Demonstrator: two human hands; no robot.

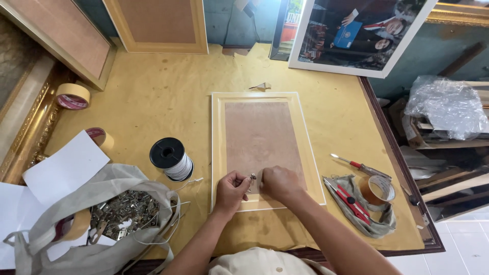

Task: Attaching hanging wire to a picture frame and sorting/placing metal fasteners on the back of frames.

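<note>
In the head view, a picture frame (265, 147) lies face down on the yellow-papered table (163, 91), its brown backing board up. Both hands meet over its near edge. The left hand (232, 189) has its fingers curled in, thumb and forefinger pinching a small metal hanger (251, 177) against the backing. The right hand (279, 183) is closed into a loose fist just right of the hanger, knuckles up, its fingertips hidden, so I cannot tell what it grips.

To the left stand a black spool of white cord (171, 159) and, nearer, a cloth bag of metal fittings (122, 209). To the right lie a screwdriver (359, 165), a red cutter (351, 201) and a roll of brown tape (378, 189).
</note>
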